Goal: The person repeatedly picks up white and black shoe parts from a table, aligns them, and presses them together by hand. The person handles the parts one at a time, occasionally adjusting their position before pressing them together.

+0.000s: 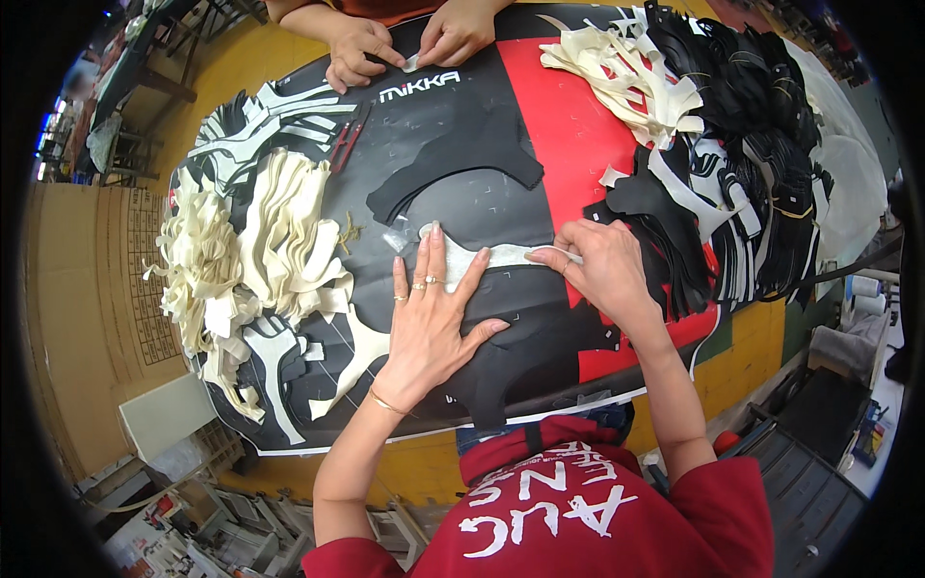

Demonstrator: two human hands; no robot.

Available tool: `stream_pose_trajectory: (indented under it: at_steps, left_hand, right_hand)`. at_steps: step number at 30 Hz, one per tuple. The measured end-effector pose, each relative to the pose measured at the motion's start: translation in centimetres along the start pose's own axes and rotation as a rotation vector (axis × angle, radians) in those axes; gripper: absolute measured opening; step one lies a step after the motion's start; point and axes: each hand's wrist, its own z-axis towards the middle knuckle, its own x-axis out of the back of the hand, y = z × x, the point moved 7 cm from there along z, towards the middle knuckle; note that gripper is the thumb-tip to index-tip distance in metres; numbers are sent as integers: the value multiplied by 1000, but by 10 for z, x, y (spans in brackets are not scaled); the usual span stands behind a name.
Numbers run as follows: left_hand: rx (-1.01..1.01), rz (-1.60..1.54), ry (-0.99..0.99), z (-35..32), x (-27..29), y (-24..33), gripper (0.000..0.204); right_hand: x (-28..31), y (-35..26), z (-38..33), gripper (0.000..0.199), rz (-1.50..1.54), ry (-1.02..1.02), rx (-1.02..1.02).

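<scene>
Fabric piece (511, 255), pale and curved, lies mid-frame on the black-and-red counter (564, 120). The left hand (431, 323) rests flat over it, grip released; the right hand (609, 270), grip clenched, pinches its right end. Black cutouts (458, 159) lie just above.

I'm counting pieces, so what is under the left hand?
A white piece runs partly under the left hand, showing between and beyond its fingers. What the palm covers cannot be seen.
</scene>
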Motion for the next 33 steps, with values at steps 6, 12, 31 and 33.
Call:
stream_pose_trajectory:
  at_steps: [6,12,31,33]
  left_hand:
    - [-5,12,-55,1,1,0,86]
    - [23,34,-51,2,8,6,92]
    - [-211,-100,-55,37,-21,67,96]
    - [-218,-98,-62,37,-21,67,95]
  right_hand:
    - [1,-3,-3,46,-22,81,46]
    - [11,8,-19,50,-95,147,-100]
    - [19,17,-38,39,114,108,-238]
    - [24,4,-43,36,-85,172,-80]
